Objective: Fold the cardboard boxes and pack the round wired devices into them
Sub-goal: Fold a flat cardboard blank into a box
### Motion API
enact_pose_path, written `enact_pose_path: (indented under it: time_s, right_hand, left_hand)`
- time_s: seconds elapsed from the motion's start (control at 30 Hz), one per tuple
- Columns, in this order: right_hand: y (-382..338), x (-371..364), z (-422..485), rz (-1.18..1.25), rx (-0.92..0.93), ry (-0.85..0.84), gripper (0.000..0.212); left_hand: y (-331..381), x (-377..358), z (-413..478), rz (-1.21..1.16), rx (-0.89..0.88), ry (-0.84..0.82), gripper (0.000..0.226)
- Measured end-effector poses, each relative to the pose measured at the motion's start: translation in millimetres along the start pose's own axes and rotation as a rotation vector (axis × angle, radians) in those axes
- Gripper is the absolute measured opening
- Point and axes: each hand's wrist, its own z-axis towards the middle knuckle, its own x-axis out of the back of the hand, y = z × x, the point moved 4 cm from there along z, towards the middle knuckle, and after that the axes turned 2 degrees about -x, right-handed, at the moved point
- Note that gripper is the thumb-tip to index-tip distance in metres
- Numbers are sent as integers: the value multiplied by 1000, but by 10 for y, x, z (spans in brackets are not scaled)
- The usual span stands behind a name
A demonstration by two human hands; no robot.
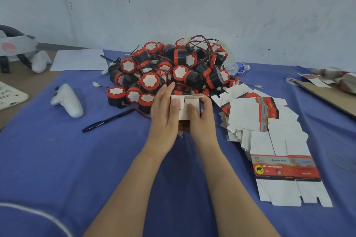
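Holding a white box (185,102) at the middle of the table (86,159), the left hand (164,115) and right hand (203,119) curl round its sides, thumbs on its flaps; round devices (169,71) heap just behind, flat boxes (269,132) toward the right edge.

A heap of round black devices (180,72) with red rims, white faces and thin red-and-black wires lies tangled. Just in front of the heap, a small white box (192,100) is half folded, gripped between the left hand (163,115) and right hand (204,119). To the heap's front right, flat boxes (279,131) sprawl overlapping, mostly white side up, some showing red-and-black print.
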Motion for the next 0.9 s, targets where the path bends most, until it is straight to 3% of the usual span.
enact_pose_path:
  time_s: [0.13, 0.3, 0.4, 0.47, 0.5, 0.57, 0.7, 0.9]
  right_hand:
    - [-24, -64, -34, -14, 24, -54, 32]
    - [-28, -181, -72, 117, -39, -223, 14]
    - [4, -163, -43, 168, -176, -249, 57]
    - [17, -138, -29, 208, -249, -259, 60]
    - [13, -128, -28, 227, -258, -265, 48]
    - [-10, -98, -34, 214, -205, -253, 18]
    - [-45, -83, -51, 127, -52, -210, 24]
    - [-35, -67, -49, -53, 80, -47, 35]
  left_hand:
    - [-15, 52, -14, 147, -50, 131, 36]
    - [-83, 167, 32, 8, 64, 220, 36]
    - [-45, 133, 14, 12, 48, 159, 41]
    - [-18, 104, 4, 29, 31, 116, 47]
    - [-9, 99, 2, 12, 36, 100, 49]
    - [20, 105, -1, -81, 59, 78, 53]
    - [42, 121, -1, -320, 113, 65, 51]
    - [21, 69, -20, 6, 54, 66, 60]
